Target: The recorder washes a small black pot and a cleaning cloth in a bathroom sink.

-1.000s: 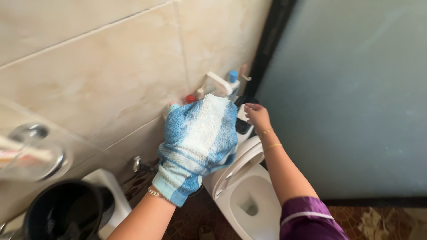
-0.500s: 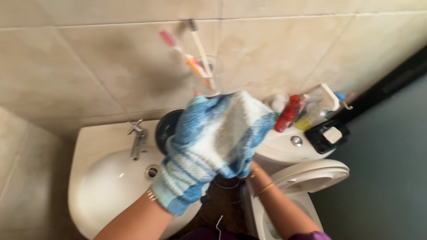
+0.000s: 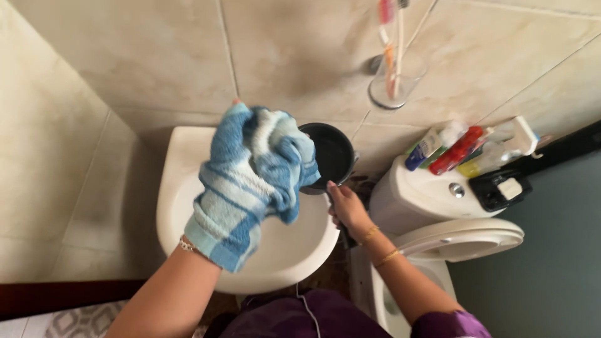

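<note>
My left hand [image 3: 250,178] is raised over the white wash basin [image 3: 172,188] and is wrapped in a blue and white striped cloth [image 3: 241,200], fingers bunched into it. My right hand [image 3: 344,206] grips the handle of a black dipper pot [image 3: 332,153] that rests at the basin's right rim. The cloth hides the tap and much of the bowl.
A glass tumbler [image 3: 394,81] with toothbrushes hangs on the tiled wall. Right of the basin stands a white toilet [image 3: 451,241] with its lid closed; bottles and tubes [image 3: 457,150] and a black holder [image 3: 498,188] crowd the cistern top. A dark door [image 3: 551,263] stands at far right.
The view swung left from the toilet to the basin. My right hand left the cistern items and took the pot's handle. The cloth-covered left hand came over the basin and bunched up.
</note>
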